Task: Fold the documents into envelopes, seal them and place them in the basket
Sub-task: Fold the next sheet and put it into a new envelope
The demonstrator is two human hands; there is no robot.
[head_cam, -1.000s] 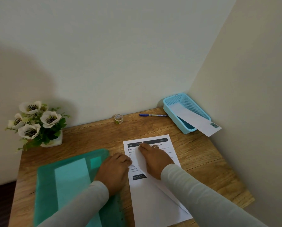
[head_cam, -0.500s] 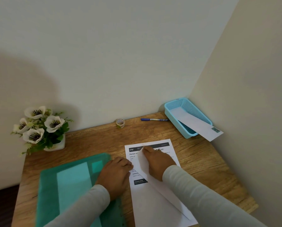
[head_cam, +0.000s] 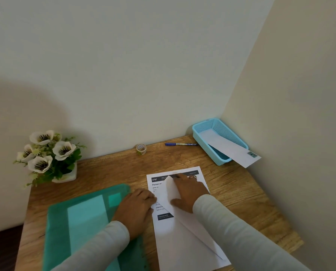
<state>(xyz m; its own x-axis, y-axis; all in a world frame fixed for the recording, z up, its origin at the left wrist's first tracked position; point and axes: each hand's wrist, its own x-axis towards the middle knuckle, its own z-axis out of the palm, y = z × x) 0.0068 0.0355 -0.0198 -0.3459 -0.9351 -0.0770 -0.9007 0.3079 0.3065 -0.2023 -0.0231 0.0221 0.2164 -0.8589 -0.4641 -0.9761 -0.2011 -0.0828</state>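
A printed white document (head_cam: 182, 249) lies on the wooden desk (head_cam: 231, 184) in front of me. Its lower right part is folded diagonally upward into a flap (head_cam: 173, 192) whose tip reaches the black header. My right hand (head_cam: 190, 190) lies flat on that flap, fingers pointing at the sheet's top edge. My left hand (head_cam: 135, 210) rests on the document's left edge with loosely curled fingers. A blue mesh basket (head_cam: 202, 126) stands in the far right corner. A white envelope (head_cam: 231, 149) lies in it and sticks out over its near rim.
A green plastic folder (head_cam: 65, 222) with pale sheets inside lies at my left. By the back wall are a small tape roll (head_cam: 141, 149) and a blue pen (head_cam: 180, 144). A pot of white artificial flowers (head_cam: 48, 153) stands at the far left. Walls close the back and right.
My right hand has pushed the flap's tip slightly farther up the sheet. The left hand has stayed on the paper's left edge. My head has tilted up a little.
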